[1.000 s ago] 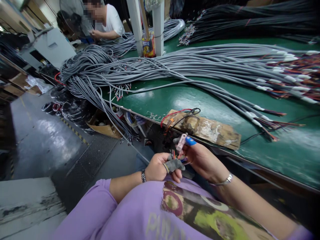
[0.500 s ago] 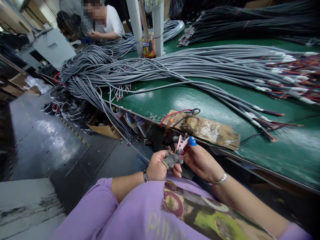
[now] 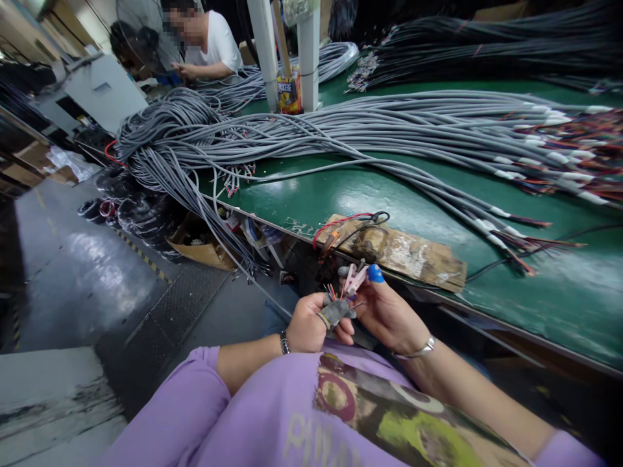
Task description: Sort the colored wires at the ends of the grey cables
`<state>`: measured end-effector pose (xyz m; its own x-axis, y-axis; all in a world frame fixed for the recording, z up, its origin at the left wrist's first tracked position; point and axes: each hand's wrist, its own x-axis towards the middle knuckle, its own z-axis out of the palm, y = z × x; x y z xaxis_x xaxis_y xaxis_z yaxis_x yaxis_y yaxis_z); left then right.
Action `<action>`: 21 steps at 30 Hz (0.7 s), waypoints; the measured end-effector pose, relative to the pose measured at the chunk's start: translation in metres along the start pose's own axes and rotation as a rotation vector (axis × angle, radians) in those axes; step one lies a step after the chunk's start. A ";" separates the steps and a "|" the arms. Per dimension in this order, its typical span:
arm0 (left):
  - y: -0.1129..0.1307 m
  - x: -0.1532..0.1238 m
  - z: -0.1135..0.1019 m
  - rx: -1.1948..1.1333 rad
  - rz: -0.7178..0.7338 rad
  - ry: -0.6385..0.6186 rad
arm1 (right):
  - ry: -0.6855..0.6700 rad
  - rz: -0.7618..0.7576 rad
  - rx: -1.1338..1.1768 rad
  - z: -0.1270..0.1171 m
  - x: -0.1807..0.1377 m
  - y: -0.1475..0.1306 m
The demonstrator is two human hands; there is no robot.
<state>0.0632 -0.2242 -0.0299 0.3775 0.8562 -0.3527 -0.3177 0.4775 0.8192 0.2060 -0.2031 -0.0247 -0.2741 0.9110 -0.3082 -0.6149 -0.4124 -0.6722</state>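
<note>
The left hand [image 3: 306, 324], grey covers on some of its fingers, has them closed around a bunch of thin coloured wires [image 3: 332, 293], whose tips poke up above the grip. Facing it, the right hand [image 3: 392, 314] pinches a small pink tool [image 3: 354, 279] between its fingers, the thumb wearing a blue cover [image 3: 375, 273]. The tool and the wires sit close together in front of the purple shirt [image 3: 263, 408], near the edge of the green surface [image 3: 331, 185] — whether they touch is hard to say, as the fingers partly hide that spot. Just beyond, a worn wooden board [image 3: 413, 253] lies along the edge, with red and black leads [image 3: 363, 219] at its left end. Behind it, long grey cables [image 3: 292, 139] stretch across the surface; a bundle of black cables [image 3: 462, 48] lies farther back — and a person in a white top [image 3: 218, 42] is at the far left.
</note>
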 end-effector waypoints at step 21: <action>0.002 -0.003 0.002 0.100 0.101 0.051 | -0.103 0.049 0.037 0.003 -0.007 -0.004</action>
<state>0.0630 -0.2262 -0.0266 0.3023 0.9092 -0.2864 -0.2630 0.3683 0.8917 0.2085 -0.2074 -0.0179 -0.3781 0.8861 -0.2682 -0.6248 -0.4580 -0.6323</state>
